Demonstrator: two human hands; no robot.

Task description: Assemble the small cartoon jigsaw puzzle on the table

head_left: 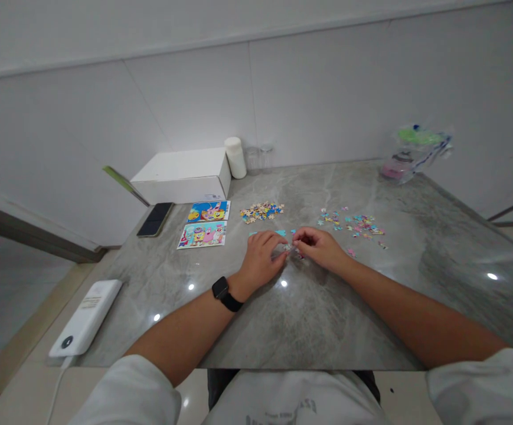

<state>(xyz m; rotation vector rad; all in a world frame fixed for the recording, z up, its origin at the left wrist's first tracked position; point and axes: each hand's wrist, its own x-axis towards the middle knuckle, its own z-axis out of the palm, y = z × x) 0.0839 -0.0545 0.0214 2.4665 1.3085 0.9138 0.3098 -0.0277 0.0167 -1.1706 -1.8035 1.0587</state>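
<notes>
- White box [179,168]: lid down, contents hidden; small print and a code at its front corner, unreadable.
- White bottle [235,158] just beside it, capped; contents hidden.
- Two clear jars [266,159] next along, contents unclear.
- Clear bag [415,154], far right of table [327,330]: green above, pink below, dark print too blurred to read.
- Power bank [87,319], near left: text too small.
- Two cartoon cards [202,235] beside phone [155,219]; no words legible.
- Puzzle pieces [260,211]: heap right of cards, looser scatter farther right, some at my fingertips.
- My left hand [261,257], fingers curved, and right hand [320,248], fingertips drawn in, nearly meet over pieces; cannot tell whether either grips one.
</notes>
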